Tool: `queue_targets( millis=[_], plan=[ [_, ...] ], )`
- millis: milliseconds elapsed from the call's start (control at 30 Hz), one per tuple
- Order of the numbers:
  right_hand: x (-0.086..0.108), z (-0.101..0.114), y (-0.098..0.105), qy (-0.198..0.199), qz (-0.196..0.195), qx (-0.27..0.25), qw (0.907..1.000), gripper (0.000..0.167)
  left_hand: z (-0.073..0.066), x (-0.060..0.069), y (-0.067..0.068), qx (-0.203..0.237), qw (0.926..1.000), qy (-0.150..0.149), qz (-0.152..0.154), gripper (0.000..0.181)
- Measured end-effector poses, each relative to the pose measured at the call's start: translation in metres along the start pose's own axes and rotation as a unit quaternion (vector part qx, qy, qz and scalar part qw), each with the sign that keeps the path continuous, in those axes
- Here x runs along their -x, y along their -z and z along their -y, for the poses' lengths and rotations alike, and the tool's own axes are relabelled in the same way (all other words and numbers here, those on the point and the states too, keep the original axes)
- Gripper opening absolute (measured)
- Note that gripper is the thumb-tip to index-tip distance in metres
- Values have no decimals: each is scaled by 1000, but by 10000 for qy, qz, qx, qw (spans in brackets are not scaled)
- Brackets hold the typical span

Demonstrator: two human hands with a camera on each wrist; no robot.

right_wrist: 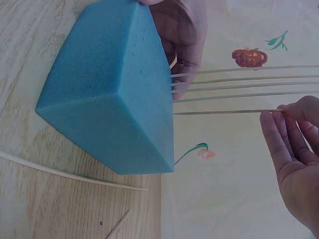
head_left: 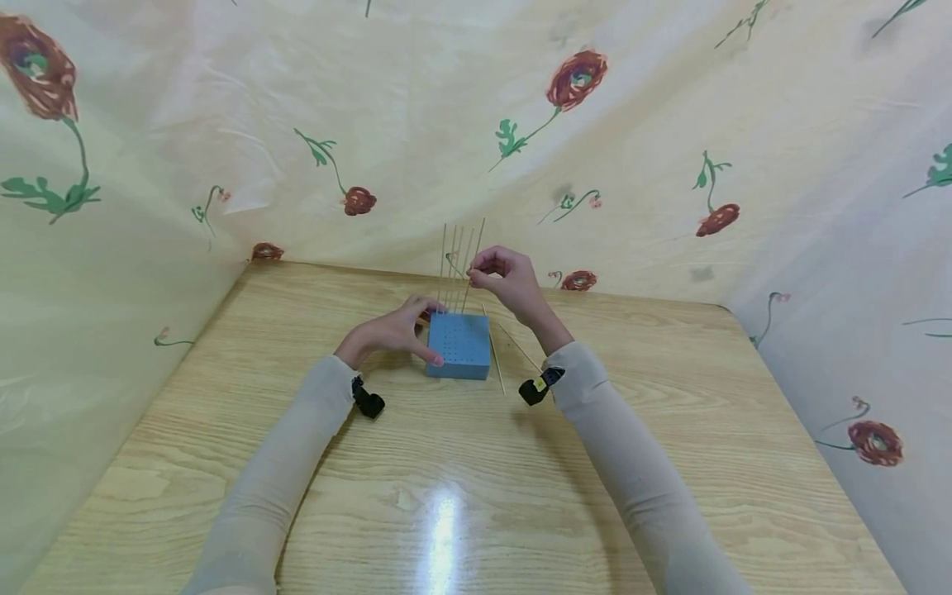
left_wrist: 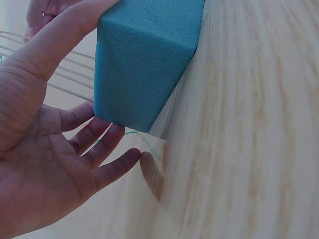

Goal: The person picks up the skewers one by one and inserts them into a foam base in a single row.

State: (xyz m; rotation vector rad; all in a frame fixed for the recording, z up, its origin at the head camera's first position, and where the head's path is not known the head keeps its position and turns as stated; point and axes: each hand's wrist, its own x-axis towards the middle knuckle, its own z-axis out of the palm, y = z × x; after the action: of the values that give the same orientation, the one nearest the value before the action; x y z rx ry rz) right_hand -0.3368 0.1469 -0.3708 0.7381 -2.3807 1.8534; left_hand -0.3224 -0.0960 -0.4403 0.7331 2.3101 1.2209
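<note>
A blue foam block with rows of small holes in its top rests on the table. My left hand grips it from the left, thumb at the front edge and fingers at the back. Several thin wooden sticks stand upright in a row along the block's far edge. Between thumb and fingertips my right hand pinches another thin stick at the right end of that row. Its lower end meets the block's top; how deep it sits I cannot tell. In the left wrist view the foam block partly hides the sticks.
Two loose sticks lie on the wooden table right of the block, one stick close beside it and another stick partly behind my right wrist. A flowered cloth hangs behind the table and at both sides.
</note>
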Motion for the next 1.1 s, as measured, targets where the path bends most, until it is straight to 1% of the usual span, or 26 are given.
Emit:
queue_targets(
  millis=[367,767,1100],
  plan=[
    [-1,-2,0,33,-4,29,10000,14,1,-1,1,20,10000,-10,-3,90],
    [-2,-2,-2,31,68,255,9996,11,1,-1,1,28,10000,-2,1,91],
    [-2,-3,-2,130,114,380,9991,14,-1,-1,0,-1,10000,16,-14,91]
  ],
)
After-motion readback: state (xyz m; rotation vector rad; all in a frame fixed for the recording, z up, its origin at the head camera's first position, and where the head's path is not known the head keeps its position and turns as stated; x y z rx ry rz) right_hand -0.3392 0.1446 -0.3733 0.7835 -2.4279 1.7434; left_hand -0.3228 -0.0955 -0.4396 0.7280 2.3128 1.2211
